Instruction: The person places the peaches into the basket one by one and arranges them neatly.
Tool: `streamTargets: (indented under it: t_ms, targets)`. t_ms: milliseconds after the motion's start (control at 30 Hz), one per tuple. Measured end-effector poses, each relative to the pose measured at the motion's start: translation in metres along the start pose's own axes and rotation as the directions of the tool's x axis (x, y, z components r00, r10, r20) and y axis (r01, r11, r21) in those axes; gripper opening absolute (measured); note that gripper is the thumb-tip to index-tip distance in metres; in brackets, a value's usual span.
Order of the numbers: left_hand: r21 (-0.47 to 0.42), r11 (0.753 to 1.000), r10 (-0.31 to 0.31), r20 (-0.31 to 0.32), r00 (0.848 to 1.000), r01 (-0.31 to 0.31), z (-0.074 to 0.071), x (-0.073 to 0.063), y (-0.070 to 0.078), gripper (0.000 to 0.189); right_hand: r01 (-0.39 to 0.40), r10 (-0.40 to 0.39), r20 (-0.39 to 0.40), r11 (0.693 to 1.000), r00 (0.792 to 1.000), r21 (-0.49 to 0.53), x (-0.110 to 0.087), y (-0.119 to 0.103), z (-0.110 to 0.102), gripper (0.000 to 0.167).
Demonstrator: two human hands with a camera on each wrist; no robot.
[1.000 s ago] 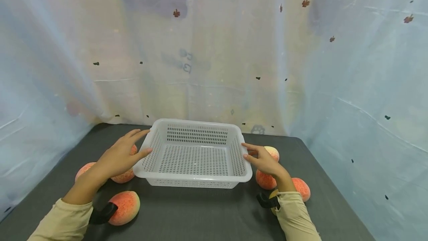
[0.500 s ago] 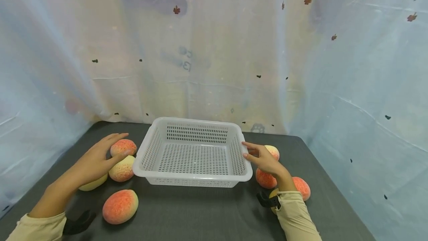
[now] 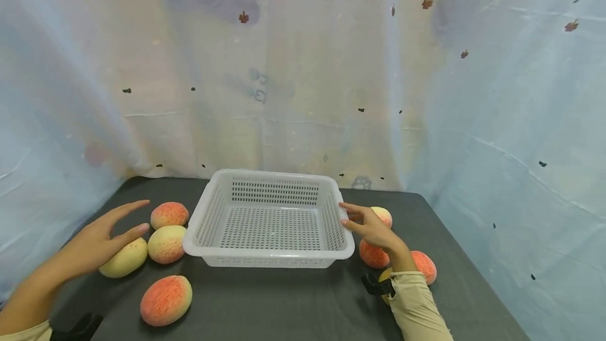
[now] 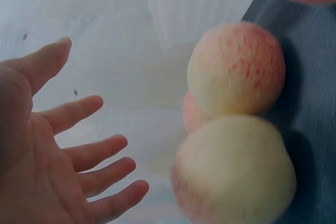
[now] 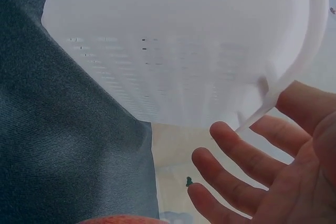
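A white plastic basket [image 3: 269, 253] with slotted walls stands on the dark table, nothing inside it. At its right rim is my right hand [image 3: 374, 228], thumb and forefinger touching the edge; in the right wrist view the other fingers of that hand [image 5: 252, 166] extend loosely beneath the rim. My left hand [image 3: 90, 243] hovers with fingers spread above a pale yellow peach [image 3: 124, 260] at the left. Its palm holds nothing in the left wrist view. Beside that peach are a yellow-and-pink peach [image 3: 167, 244] near the basket and a redder peach [image 3: 169, 214] behind.
Nearer the front left lies a red-orange peach [image 3: 165, 300]. Several more peaches sit around my right forearm, among them a red peach [image 3: 374, 254] and another red peach [image 3: 424, 266]. A pale plastic curtain [image 3: 303, 78] hangs behind the table [image 3: 284, 304].
My left hand has left the basket's left rim and moved left and toward me, uncovering the peaches there. My right hand has stayed at the right rim.
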State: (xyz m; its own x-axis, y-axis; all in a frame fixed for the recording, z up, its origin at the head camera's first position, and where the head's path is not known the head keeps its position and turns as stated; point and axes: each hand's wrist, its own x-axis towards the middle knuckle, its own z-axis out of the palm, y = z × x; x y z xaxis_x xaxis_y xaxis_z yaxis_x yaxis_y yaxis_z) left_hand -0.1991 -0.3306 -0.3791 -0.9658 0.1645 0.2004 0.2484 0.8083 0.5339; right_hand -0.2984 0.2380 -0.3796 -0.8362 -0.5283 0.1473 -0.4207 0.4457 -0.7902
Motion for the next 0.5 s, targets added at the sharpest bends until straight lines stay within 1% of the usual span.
streamTargets:
  t_ms: [133, 267, 500]
  targets:
    - [-0.032, 0.999, -0.003, 0.027, 1.0, 0.004, -0.003, -0.006, -0.015, 0.065, -0.002, 0.002, 0.005, 1.0, 1.0, 0.007, 0.0, 0.001, 0.002, 0.06]
    - [-0.067, 0.998, -0.017, 0.065, 0.998, 0.021, -0.004, -0.009, -0.025, 0.065, 0.001, -0.001, 0.006, 1.0, 1.0, 0.019, -0.001, 0.001, 0.001, 0.06]
    - [-0.081, 0.996, -0.039, 0.071, 0.997, 0.045, -0.006, -0.016, -0.037, 0.065, 0.004, -0.004, 0.008, 1.0, 1.0, 0.028, 0.002, 0.004, 0.0, 0.06]
